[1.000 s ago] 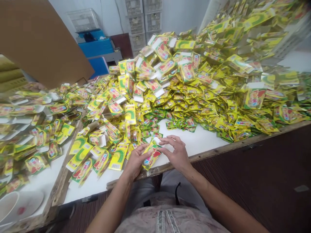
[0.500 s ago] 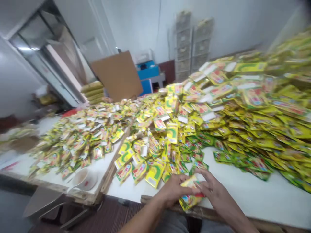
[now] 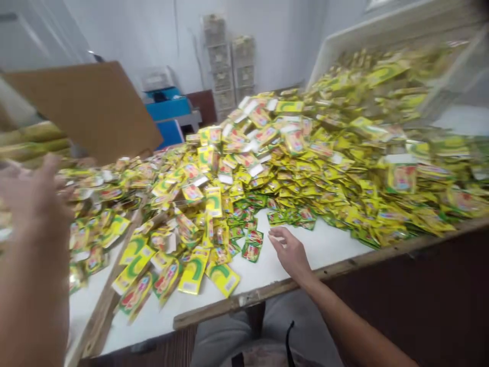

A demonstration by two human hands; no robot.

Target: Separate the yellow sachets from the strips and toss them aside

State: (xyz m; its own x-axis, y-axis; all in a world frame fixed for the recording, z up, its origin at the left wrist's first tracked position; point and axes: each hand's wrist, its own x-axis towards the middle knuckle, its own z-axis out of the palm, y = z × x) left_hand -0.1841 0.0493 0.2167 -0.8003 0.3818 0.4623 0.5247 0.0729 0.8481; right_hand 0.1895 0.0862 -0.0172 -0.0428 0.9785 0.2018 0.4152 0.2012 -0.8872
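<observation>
My right hand (image 3: pixel 292 252) is over the white table top (image 3: pixel 214 306), fingers partly bent and apart, nothing visible in it. Just left of its fingertips lie green sachets (image 3: pixel 252 245) with red print, apart from the hand. My left hand (image 3: pixel 34 199) is raised at the far left, above the left-hand pile of small packets (image 3: pixel 110 193). It is smeared by motion, so whether it holds anything is unclear. Yellow-and-green packets (image 3: pixel 191 270) lie near the table's front edge between the hands.
A large heap of yellow sachets (image 3: pixel 344 188) covers the right side, spilling from a tipped white crate (image 3: pixel 324 56). A wooden strip (image 3: pixel 110 295) divides the table surfaces. Behind stand a brown cardboard sheet (image 3: pixel 87 109), a blue box (image 3: pixel 168 108) and stacked baskets (image 3: pixel 219 66).
The yellow packet held by both hands has left them. My left hand has swung far left; my right hand has come away to beside the green sachets. The view has turned right.
</observation>
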